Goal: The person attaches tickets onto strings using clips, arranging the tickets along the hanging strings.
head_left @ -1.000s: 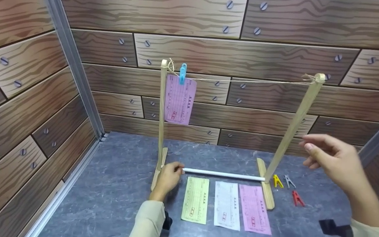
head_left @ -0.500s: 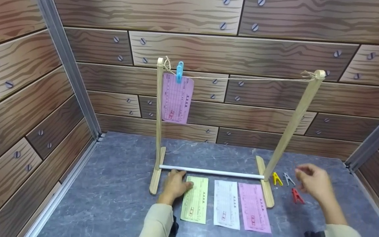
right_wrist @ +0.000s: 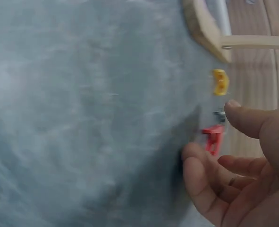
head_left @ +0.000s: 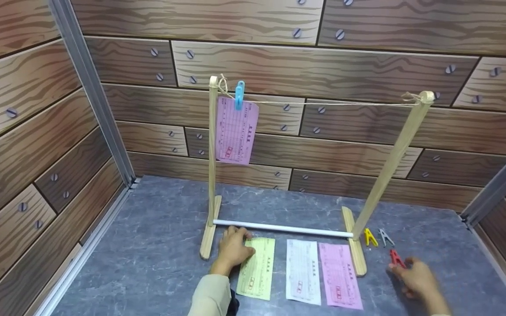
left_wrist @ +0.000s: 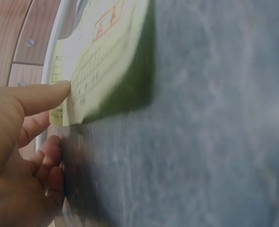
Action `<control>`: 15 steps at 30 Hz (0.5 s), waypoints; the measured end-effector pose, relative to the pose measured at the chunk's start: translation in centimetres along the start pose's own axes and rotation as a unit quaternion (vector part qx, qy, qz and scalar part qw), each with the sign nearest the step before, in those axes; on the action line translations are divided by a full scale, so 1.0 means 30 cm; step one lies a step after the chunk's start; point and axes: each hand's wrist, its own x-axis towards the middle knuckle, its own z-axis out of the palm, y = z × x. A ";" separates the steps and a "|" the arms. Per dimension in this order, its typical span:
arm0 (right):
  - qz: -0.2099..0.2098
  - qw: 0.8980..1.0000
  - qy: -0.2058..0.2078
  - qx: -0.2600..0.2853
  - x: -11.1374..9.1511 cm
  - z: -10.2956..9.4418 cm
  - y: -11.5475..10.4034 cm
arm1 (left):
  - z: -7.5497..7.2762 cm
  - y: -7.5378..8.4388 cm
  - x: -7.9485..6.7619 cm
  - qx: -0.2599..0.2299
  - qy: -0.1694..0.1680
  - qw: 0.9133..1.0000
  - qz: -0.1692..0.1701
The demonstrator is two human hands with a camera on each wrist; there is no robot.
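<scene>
In the head view my left hand (head_left: 234, 250) is at the upper left of a yellow printed paper slip (head_left: 257, 272). The left wrist view shows the thumb on this slip (left_wrist: 108, 56), which bends up off the table, with the fingers at its edge. My right hand (head_left: 417, 276) reaches a red clothespin (head_left: 396, 258), thumb and fingers spread around it in the right wrist view. A yellow clothespin (head_left: 370, 237) and a grey clothespin (head_left: 386, 238) lie just beyond. One purple slip (head_left: 236, 131) hangs from the string (head_left: 323, 103) under a blue clothespin (head_left: 239, 95).
The string runs between two wooden posts (head_left: 212, 153) on wooden feet, joined low down by a white rod (head_left: 279, 228). A white slip (head_left: 302, 272) and another purple slip (head_left: 340, 276) lie before the rod. Wood-patterned walls (head_left: 253, 68) enclose the grey tabletop (head_left: 147, 263).
My left hand has left the white rod's left end for the yellow slip, which shifts slightly left. My right hand has come down from beside the right post to the red clothespin.
</scene>
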 end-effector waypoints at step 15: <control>-0.002 0.993 0.079 -0.090 0.012 0.040 0.054 | 0.023 -0.037 -0.001 -0.068 0.079 0.995 0.001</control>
